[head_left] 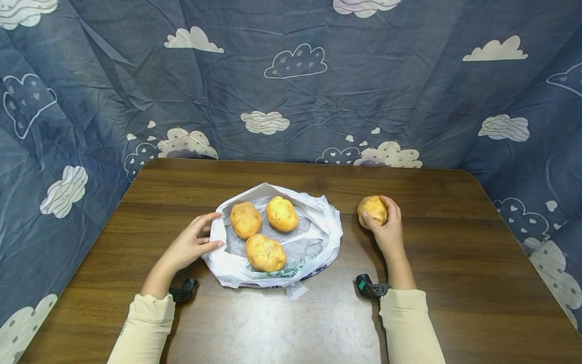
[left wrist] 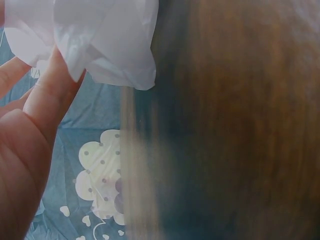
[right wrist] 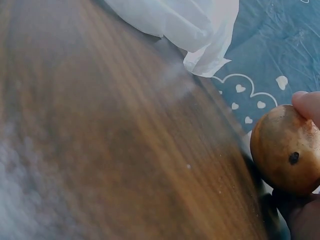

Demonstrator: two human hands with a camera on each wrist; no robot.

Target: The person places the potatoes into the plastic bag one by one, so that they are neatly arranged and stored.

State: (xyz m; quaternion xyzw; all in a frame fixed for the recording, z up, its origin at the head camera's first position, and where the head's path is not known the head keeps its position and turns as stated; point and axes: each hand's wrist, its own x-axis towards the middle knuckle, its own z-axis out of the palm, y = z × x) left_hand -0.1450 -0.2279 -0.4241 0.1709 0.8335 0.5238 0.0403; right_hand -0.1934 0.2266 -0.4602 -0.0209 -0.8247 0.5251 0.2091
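Observation:
A white plastic bag [head_left: 327, 222] lies spread on the table with its mouth facing up. Inside it are three potatoes: one at the left [head_left: 245, 220], one at the back [head_left: 282, 214] and one in front [head_left: 265, 253]. My left hand [head_left: 193, 242] touches the bag's left side, thumb and fingers spread apart; in the left wrist view, white plastic partly covers the fingertips. To the right of the bag, my right hand [head_left: 387, 227] grips another potato [head_left: 370, 210] between thumb and fingers. A dark spot marks this potato [right wrist: 294, 158] in the right wrist view.
The brown wooden table [head_left: 454, 253] extends on both sides of the bag and in front of it. Behind its far edge hangs a blue cloth [head_left: 300, 111] printed with clouds. Black wrist devices sit by the left [head_left: 184, 290] and right [head_left: 370, 287] sleeves.

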